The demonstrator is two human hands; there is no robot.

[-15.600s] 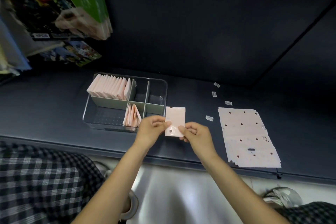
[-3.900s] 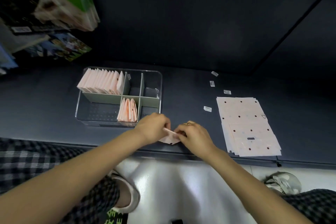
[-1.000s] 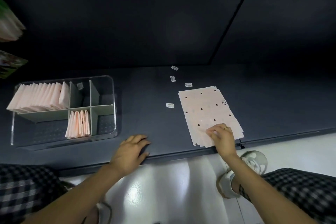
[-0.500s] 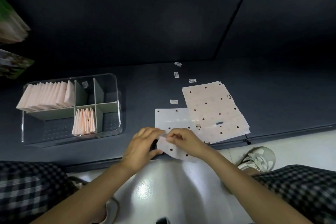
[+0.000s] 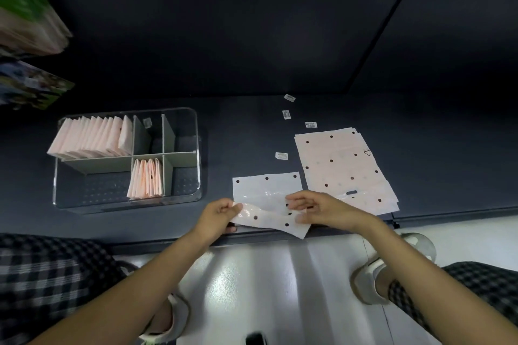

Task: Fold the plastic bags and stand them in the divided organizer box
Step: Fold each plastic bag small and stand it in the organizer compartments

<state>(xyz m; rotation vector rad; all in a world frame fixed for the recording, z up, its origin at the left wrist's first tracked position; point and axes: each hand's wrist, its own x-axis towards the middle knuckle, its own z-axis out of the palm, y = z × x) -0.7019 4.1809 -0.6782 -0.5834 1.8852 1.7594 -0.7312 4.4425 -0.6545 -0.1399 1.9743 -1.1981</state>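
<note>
The plastic bag [image 5: 266, 199] lies at the desk's [image 5: 238, 134] front edge, near side lifted. Left hand [image 5: 217, 214] pinches its left corner; right hand [image 5: 316, 209] holds the right part w/ curled fingers. Organizer box [image 5: 185, 196] stands near the left, the bag stack [image 5: 344, 171] to the right.

You can read no words or numbers here. The one sign you can make out is a small triangle mark printed near the far right corner of the top bag on the stack of flat bags [image 5: 346, 171]. The small white stickers [image 5: 310, 124] on the table [image 5: 238, 131] carry barcode-like print, too small for you to read.
</note>
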